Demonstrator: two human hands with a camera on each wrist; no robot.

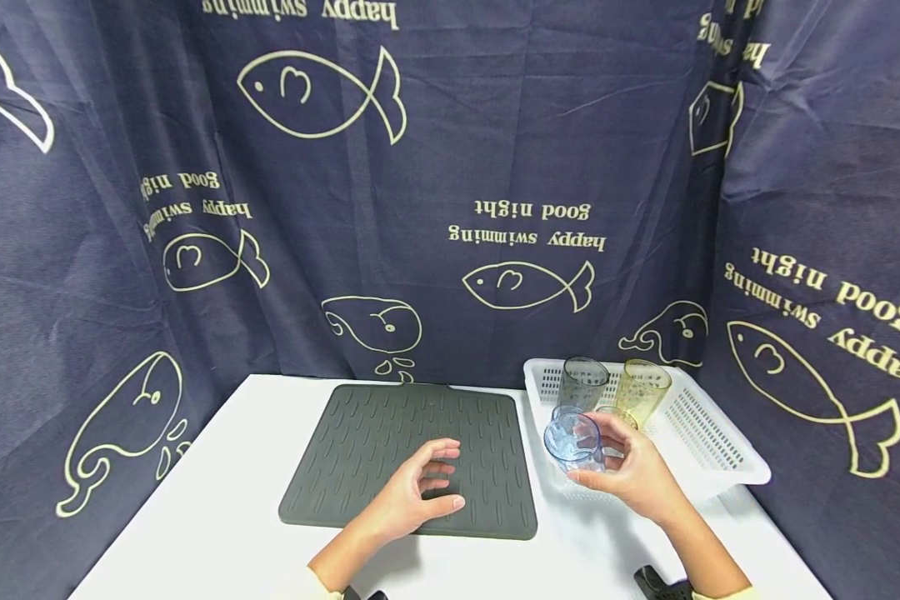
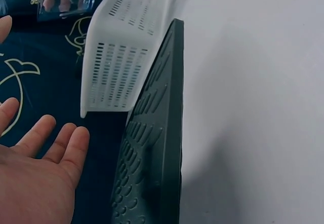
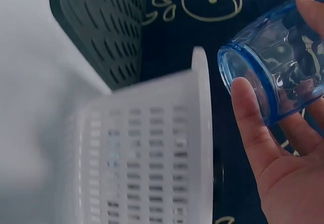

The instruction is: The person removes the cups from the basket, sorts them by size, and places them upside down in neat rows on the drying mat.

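My right hand [image 1: 633, 471] grips a clear blue glass [image 1: 572, 437] over the near left part of a white basket [image 1: 742, 471]. The right wrist view shows the glass lying tilted between thumb and fingers, with its thick blue rim or base toward the basket's edge. Above the dark grey ridged mat [image 1: 367, 442], my left hand [image 1: 405, 500] holds nothing, its fingers loosely bent and spread from the thumb. In the basket stand a grey glass [image 1: 583, 385] and a yellow glass [image 1: 642, 390]; more glassware behind the held glass is partly hidden.
The mat lies on a white table [image 1: 195, 500], left of the basket. Dark blue curtains [image 1: 435, 167] with fish and lettering rise behind the table and along both sides. The basket has slotted walls and stands near the right side of the table.
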